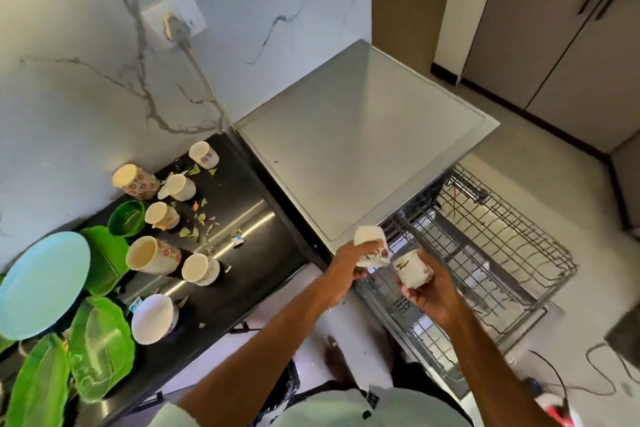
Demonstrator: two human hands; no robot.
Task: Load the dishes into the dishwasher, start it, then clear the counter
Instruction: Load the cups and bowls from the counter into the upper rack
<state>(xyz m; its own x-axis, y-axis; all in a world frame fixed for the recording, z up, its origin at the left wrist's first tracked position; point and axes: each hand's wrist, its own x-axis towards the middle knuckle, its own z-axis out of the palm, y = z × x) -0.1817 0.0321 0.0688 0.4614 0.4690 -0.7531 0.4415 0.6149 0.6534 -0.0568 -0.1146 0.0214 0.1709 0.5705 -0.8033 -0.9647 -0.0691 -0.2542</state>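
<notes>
My left hand [341,274] grips a cream cup with a floral print [370,243] by its lower part. A second cream cup with a dark motif [412,270] is held in my right hand [434,298]. Both cups hover over the near corner of the pulled-out upper wire rack [491,253] of the open dishwasher [363,149]. Several more cream cups [152,255] stand on the black counter [235,204] to the left, among a white bowl [152,319], a light blue plate [41,284] and green leaf-shaped plates [100,347].
Food scraps and bits of wrapper litter the counter. A small green bowl [126,218] sits by the marble wall, where a plug and cable [178,33] hang. Cables [602,367] trail on the floor at the right. Grey cabinets [561,45] stand beyond.
</notes>
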